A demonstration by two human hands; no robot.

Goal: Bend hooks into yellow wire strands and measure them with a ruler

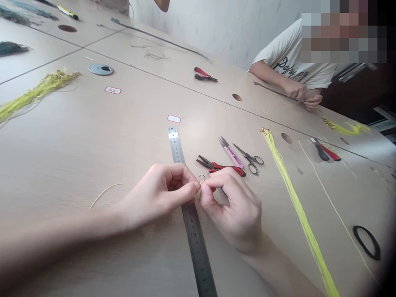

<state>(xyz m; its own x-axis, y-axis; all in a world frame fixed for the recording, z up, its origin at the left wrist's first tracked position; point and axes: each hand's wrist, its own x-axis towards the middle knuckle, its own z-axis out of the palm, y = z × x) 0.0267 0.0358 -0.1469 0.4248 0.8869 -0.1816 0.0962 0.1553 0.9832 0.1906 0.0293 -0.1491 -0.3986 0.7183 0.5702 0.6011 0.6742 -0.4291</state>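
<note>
My left hand (168,185) and my right hand (233,206) meet fingertip to fingertip above a steel ruler (199,247). Between the pinched fingers sits a small fish hook (202,178), its curved bend pointing up; a speck of yellow shows at its base. Both thumbs and index fingers are closed at that spot, covering the rest of the hook. Behind my left wrist a thin yellow line (107,189) curves out over the table. Red-handled pliers (221,167) lie just beyond my right hand, beside pink thread snips (231,152) and small scissors (249,157).
Yellow line bundles lie at right (292,189) and left (37,95). A black ring (366,242) is at lower right. More pliers (326,150), a grey disc (101,69) and red-edged labels (174,119) dot the table. Opposite, a person's hands (301,93) work a dark cord.
</note>
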